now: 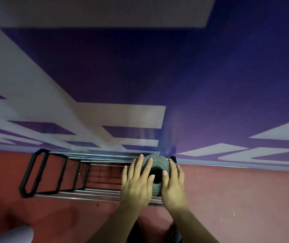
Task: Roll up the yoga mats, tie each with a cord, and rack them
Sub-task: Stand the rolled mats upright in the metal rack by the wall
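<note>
1. The rolled grey foam yoga mat (157, 163) stands on end at the right end of the metal rack with chrome rails and black end frames (87, 192). The rack stands on the dark red floor (227, 190), against the purple and white wall (210, 85). From above I see the spiral layers of the mat and the dark hole in its middle.
2. The left hand (136, 183) lies flat over the left part of the spiral top. Its fingers are straight, so it presses on the mat and does not grasp it.
3. The right hand (173, 186) rests on the right side of the roll, with straight fingers along the rim and the thumb at the edge of the hole. It touches and steadies the mat and is not closed around it.
4. For this mat I judge the rolling as done and the racking as almost done. The two hands seem only to push it down between the rails.
5. I cannot see a cord. The hands and the rack hide the body of the roll, so I cannot tell if this mat is tied.
6. This is the only roll I can see in the rack, and the task speaks of several mats, so probably more work is left.
7. A pale rounded shape (17, 233) shows in the lower left corner. It is too blurred to say whether it is another mat.
</note>
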Demonstrator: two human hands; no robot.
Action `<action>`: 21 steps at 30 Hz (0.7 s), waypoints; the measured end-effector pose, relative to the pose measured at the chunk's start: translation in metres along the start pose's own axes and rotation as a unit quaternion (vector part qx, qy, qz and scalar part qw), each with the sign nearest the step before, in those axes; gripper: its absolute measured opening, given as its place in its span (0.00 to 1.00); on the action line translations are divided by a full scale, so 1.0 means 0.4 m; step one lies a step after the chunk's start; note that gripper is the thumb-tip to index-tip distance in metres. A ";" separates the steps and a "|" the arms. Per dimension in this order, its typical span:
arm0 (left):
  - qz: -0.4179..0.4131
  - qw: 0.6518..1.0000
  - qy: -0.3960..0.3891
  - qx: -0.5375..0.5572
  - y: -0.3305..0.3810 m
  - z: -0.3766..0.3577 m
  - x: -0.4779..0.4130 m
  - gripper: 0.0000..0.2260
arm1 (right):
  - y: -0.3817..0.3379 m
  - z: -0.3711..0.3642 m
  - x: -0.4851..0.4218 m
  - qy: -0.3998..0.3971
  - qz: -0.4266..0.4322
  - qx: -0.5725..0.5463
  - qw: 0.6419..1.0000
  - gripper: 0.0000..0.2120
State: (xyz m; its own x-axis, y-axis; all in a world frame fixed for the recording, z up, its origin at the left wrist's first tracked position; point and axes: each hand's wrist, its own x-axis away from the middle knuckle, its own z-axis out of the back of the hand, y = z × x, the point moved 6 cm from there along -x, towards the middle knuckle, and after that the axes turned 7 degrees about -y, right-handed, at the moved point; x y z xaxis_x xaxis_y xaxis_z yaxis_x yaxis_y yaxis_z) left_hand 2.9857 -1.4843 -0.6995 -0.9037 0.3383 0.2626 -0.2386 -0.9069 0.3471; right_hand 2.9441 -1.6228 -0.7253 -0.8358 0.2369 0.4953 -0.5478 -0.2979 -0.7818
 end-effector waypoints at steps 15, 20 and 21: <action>-0.034 0.995 -0.057 -0.075 -0.041 0.022 -0.025 0.29 | -0.042 -0.017 0.027 0.069 -0.023 0.065 0.995 0.26; -0.089 0.990 -0.060 -0.087 -0.026 0.050 -0.004 0.30 | -0.086 -0.027 0.095 0.111 -0.022 0.076 0.991 0.23; -0.102 0.989 -0.053 -0.090 -0.017 0.061 0.008 0.29 | -0.089 -0.030 0.114 0.112 -0.027 0.082 0.990 0.23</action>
State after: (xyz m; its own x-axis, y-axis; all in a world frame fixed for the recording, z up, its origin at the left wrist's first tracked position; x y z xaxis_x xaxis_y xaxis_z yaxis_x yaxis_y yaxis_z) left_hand 2.9930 -1.4708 -0.6792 -0.7902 0.5341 0.3005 -0.4793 -0.8442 0.2400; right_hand 2.9257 -1.5902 -0.6796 -0.7862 0.4501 0.4234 -0.6050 -0.4209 -0.6759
